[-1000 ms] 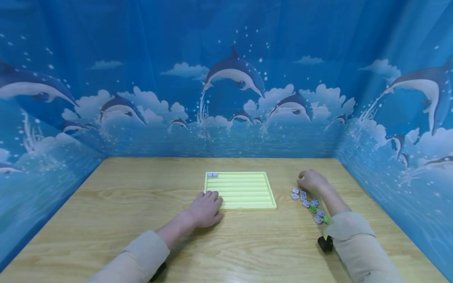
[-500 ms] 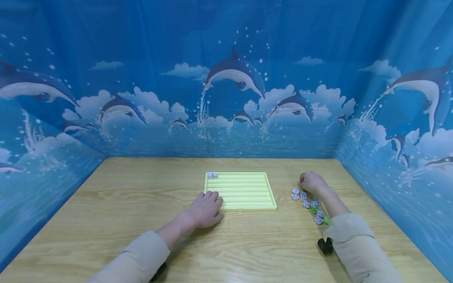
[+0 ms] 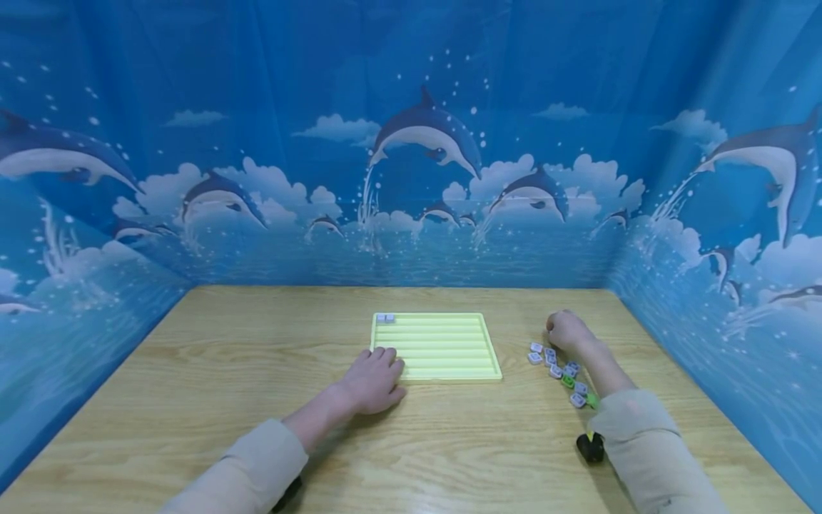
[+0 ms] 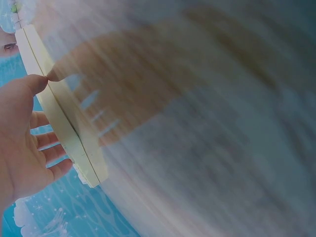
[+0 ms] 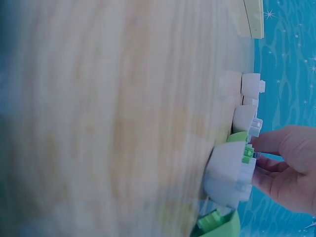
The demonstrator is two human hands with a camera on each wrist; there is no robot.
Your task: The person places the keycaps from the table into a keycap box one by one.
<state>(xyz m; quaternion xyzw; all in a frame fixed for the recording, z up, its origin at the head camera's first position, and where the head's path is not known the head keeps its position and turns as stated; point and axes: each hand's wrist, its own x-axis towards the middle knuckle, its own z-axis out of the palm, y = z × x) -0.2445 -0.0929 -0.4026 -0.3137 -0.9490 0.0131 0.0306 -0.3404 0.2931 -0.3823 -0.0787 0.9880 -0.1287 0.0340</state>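
Observation:
A pale yellow-green ridged tray (image 3: pixel 443 379) lies on the table with two small light-purple tiles (image 3: pixel 385 318) in its far left corner. My left hand (image 3: pixel 374 380) rests at the tray's near left corner, fingers loosely spread over it. In the left wrist view, the left thumb (image 4: pixel 35 84) touches the edge of the tray (image 4: pixel 69 131). Just beyond a group of loose tiles, my right hand (image 3: pixel 568 331) has its fingers curled in. Between its thumb and fingers (image 5: pixel 266 180) a small greyish tile (image 5: pixel 256 154) shows, mostly hidden.
Several loose light-purple tiles (image 3: pixel 556 370) and a green tile (image 3: pixel 568 381) trail toward the right sleeve. Another green piece (image 3: pixel 592 401) is partly hidden by that sleeve. A blue dolphin-print curtain (image 3: pixel 411 243) encloses the wooden table (image 3: pixel 257 343) at the back and sides.
My right hand has drawn slightly to the right, and its fingers have curled in more. My left hand, the tray and the loose tiles stay where they were.

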